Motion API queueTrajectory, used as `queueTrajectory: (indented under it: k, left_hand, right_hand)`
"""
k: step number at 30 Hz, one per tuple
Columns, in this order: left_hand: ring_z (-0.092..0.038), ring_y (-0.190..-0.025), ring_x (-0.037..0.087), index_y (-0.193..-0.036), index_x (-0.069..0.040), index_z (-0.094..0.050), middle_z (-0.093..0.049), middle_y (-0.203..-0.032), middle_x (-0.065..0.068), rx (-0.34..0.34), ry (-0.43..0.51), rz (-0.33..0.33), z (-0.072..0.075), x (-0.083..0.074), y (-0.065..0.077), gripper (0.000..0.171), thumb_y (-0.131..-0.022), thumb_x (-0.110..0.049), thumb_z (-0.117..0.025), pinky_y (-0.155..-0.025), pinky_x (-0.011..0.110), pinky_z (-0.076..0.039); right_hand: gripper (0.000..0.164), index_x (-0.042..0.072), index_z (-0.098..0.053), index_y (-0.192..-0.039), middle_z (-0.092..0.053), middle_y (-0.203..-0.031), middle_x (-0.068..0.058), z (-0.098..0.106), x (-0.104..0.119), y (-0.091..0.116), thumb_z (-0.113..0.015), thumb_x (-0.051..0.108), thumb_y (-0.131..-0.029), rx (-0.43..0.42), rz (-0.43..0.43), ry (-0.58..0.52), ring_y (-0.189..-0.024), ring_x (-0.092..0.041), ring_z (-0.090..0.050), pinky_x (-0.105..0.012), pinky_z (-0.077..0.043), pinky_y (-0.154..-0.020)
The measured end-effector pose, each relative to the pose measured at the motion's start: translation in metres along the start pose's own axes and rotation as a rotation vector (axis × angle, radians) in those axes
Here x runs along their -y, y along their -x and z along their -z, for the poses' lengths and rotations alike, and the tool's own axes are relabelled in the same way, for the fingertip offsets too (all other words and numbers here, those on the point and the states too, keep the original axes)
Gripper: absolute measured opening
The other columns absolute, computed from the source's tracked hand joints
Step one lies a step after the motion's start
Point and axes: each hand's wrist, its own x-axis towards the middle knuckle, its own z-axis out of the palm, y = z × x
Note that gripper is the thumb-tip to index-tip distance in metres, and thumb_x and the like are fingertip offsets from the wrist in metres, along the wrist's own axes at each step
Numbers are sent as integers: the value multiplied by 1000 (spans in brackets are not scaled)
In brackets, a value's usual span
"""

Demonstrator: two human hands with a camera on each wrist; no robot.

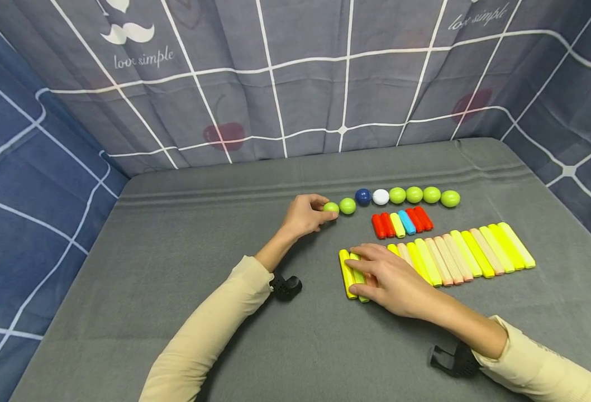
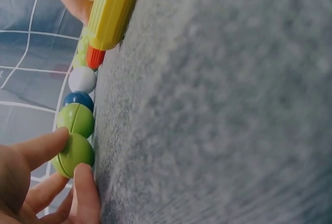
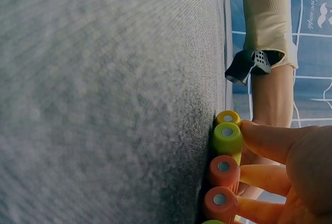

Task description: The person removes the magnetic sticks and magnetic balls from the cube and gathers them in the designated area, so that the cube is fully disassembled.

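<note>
In the head view my left hand (image 1: 301, 215) pinches a green ball (image 1: 330, 207) between thumb and fingers, at the left end of a row of balls. A second green ball (image 1: 347, 206) sits right beside it, followed by a dark blue ball (image 1: 363, 196) and a white ball (image 1: 381, 197). My right hand (image 1: 395, 283) rests its extended fingers on the left part of a long row of sticks, near a yellow stick (image 1: 347, 274) at the end. Its palm hides several sticks. Round metal discs show on the ends of the sticks, such as an orange stick (image 3: 223, 168).
Several more green balls (image 1: 414, 195) continue the row rightward. Between the two rows lie short red, yellow and blue sticks, including a blue stick (image 1: 406, 222). Everything lies on a grey cloth surface (image 1: 215, 234), with checked curtains (image 1: 305, 89) behind and at the sides.
</note>
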Motion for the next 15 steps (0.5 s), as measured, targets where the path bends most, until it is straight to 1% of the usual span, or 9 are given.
queueTrajectory:
  k: [4,10,15]
  left_hand:
    - [-67,-75,19,-123,-3,-66,-66,-106,11,-13,29,18,1,0,0,42,-85,-16,-80,-59,27,-56]
    - [-68,-73,21,-124,-3,-66,-65,-109,13,-19,47,21,2,1,1,43,-85,-15,-80,-60,27,-57]
    - [-68,-75,22,-130,-2,-62,-63,-115,14,1,84,16,5,6,3,49,-87,-18,-79,-62,28,-57]
  right_hand:
    - [48,4,-68,-125,-57,-131,-14,0,0,0,-80,26,-84,2,2,0,-123,-29,-51,-49,-45,-98]
    - [48,4,-68,-125,-58,-131,-14,0,0,0,-80,26,-84,0,3,-1,-122,-28,-51,-49,-45,-97]
    - [48,4,-68,-125,-57,-130,-13,-1,0,0,-80,25,-84,-2,-2,-11,-121,-28,-52,-48,-45,-97]
